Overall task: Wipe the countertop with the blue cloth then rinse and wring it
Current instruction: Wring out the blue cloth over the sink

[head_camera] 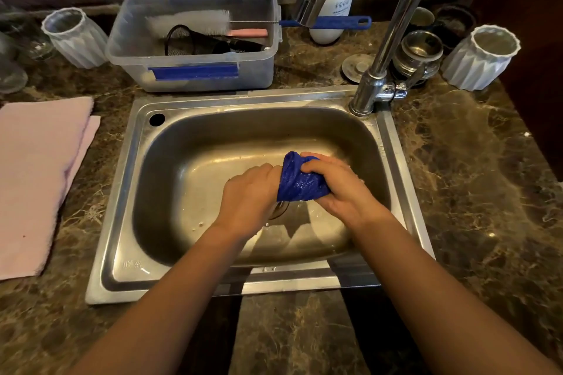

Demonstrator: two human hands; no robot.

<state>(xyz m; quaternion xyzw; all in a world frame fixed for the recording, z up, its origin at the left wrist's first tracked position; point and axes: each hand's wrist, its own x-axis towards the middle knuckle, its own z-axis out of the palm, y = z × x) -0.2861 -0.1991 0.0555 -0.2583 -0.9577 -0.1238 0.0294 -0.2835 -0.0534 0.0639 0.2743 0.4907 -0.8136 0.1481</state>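
Observation:
The blue cloth (300,180) is wet, glossy and bunched into a tight wad over the middle of the steel sink (122,192). My left hand (248,195) grips its left end with the fingers curled under. My right hand (338,184) clamps its right side, thumb and fingers over the top. A thin trickle of water falls from the cloth toward the drain, which is mostly hidden under my hands. The brown marble countertop (475,179) surrounds the sink.
A chrome faucet (384,70) rises at the sink's back right. Behind the sink stands a clear plastic bin (195,39) with brushes and a strainer. A pink towel (36,173) lies on the left. White ribbed cups (481,58) and a soap bottle (333,9) stand at the back.

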